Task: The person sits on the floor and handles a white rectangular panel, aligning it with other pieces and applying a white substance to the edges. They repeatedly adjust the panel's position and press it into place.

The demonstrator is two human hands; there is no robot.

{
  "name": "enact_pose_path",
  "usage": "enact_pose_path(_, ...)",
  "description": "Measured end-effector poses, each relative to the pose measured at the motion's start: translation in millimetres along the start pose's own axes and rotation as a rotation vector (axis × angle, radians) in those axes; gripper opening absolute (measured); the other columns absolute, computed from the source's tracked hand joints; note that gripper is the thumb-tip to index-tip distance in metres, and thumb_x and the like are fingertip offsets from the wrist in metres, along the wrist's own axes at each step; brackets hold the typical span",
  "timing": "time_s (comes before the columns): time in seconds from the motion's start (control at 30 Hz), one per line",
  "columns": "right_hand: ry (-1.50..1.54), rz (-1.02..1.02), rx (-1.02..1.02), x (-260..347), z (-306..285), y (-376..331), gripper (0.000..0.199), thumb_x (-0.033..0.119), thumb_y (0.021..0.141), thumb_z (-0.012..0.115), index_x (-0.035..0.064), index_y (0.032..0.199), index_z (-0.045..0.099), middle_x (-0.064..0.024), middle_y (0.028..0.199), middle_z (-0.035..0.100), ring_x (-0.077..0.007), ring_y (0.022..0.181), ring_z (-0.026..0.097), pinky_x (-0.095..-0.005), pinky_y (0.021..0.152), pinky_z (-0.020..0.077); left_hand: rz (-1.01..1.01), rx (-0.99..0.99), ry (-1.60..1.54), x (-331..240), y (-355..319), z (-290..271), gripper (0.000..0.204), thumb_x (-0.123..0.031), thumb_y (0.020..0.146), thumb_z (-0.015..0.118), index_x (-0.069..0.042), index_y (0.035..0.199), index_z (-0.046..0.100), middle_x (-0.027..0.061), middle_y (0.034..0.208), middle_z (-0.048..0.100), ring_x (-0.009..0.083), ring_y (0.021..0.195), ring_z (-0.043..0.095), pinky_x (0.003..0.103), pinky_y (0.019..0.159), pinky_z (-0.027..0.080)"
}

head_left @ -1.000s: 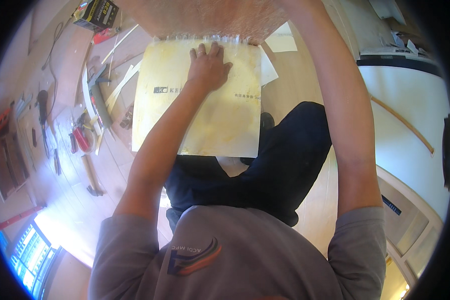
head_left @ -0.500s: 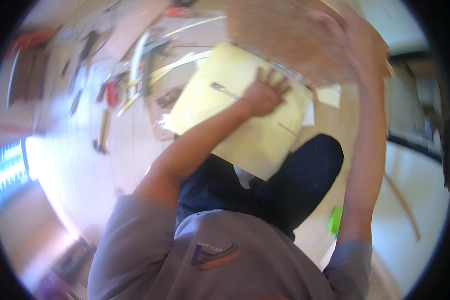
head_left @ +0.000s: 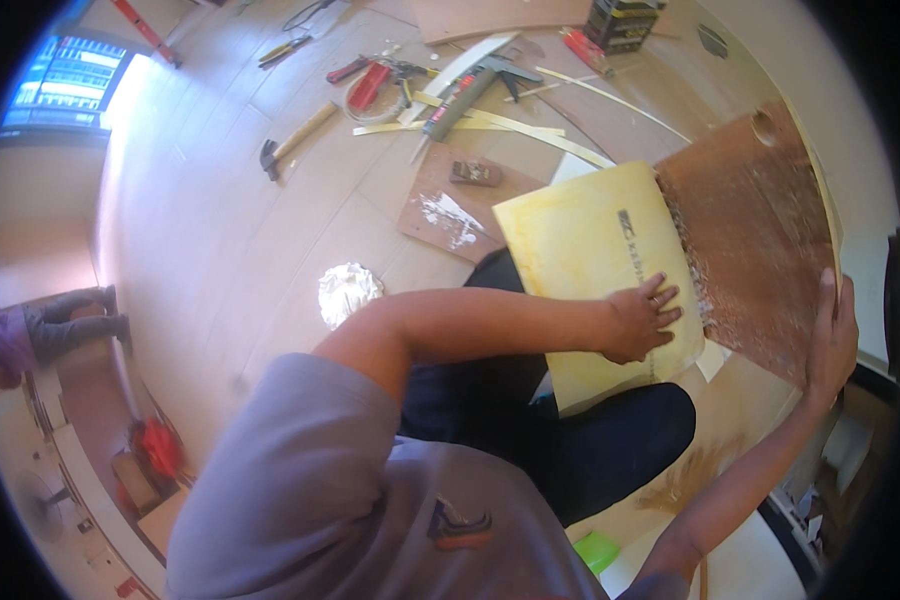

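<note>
A yellow panel (head_left: 560, 235) with dark printing lies across my lap, partly covered by my left arm. My left hand (head_left: 645, 322) rests flat on it, fingers spread and holding nothing. Meeting the panel's right edge is a brown wooden board (head_left: 750, 220), with a round hole near its far corner and a pale, crumbly strip along the joint. My right hand (head_left: 832, 345) grips the board's outer right edge, thumb on one side and fingers on the other. Whether the panel and board are joined cannot be made out.
Ahead on the tiled floor lie a hammer (head_left: 305, 138), a caulking gun (head_left: 460, 105), pliers (head_left: 285, 50) and thin wooden strips (head_left: 510, 125). A white-smeared board (head_left: 450, 215) carries a small dark block (head_left: 475, 173). Crumpled foil (head_left: 350, 292) sits left. Another person (head_left: 40, 335) is at far left.
My view has turned, so the floor tools appear shifted. The brown board and panel now appear lower and to the right. My left hand stays on the panel, my right at the board's edge.
</note>
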State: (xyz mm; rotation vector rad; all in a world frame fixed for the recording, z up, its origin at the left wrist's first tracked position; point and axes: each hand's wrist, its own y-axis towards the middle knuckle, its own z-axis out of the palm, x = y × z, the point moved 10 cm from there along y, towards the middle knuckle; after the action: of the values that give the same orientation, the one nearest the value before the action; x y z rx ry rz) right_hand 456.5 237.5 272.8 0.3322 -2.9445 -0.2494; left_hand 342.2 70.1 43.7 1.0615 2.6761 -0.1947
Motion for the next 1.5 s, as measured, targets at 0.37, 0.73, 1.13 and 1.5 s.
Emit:
enact_pose_path(0.37,-0.127,-0.010,-0.030,11.0,3.5,-13.8,0.067,0.071,0.095,0.046,0.0154,0.131,0.059,-0.0129,0.119,0.070,-0.0361,0.110,0.066,-0.0418,0.089,0.0496,0.032,0.056,-0.182,8.2,0.7,-37.2,0.049,-0.041,0.092,0.064,-0.003,0.123,0.067,0.0191,0.133,0.060,0.0404,0.138,0.042,0.059,0.118,0.025)
enact_pose_path(0.73,-0.158,0.003,-0.258,16.7,-14.7,-20.4,0.059,0.058,0.095,0.059,0.0183,0.139,0.057,-0.0142,0.117,0.069,-0.0350,0.106,0.066,-0.0421,0.085,0.0503,-0.056,0.057,-0.098,4.1,-40.7,-59.9,0.069,-0.055,0.087,0.066,-0.007,0.136,0.061,0.0182,0.158,0.037,0.0413,0.152,0.016,0.065,0.121,0.004)
enact_pose_path(1.13,-0.178,-0.630,-0.866,45.5,-2.0,-68.5,0.036,0.017,0.089,0.078,0.0110,0.124,0.068,-0.0106,0.121,0.065,-0.0247,0.106,0.067,-0.0339,0.084,0.0587,0.034,0.069,-0.149,-0.3,-74.5,-57.8,0.080,-0.055,0.079,0.073,-0.013,0.144,0.053,0.0181,0.163,0.027,0.0418,0.153,0.012,0.063,0.122,0.000)
enact_pose_path(1.5,-0.279,-0.587,-0.780,64.2,-1.9,-69.3,0.034,0.018,0.093,0.074,0.0108,0.125,0.068,-0.0095,0.130,0.064,-0.0236,0.118,0.063,-0.0368,0.097,0.0521,0.075,-0.180,0.111,-10.2,-101.1,-48.3,0.044,-0.033,0.095,0.053,-0.020,0.136,0.060,0.0116,0.157,0.041,0.0407,0.147,0.032,0.065,0.118,0.017)
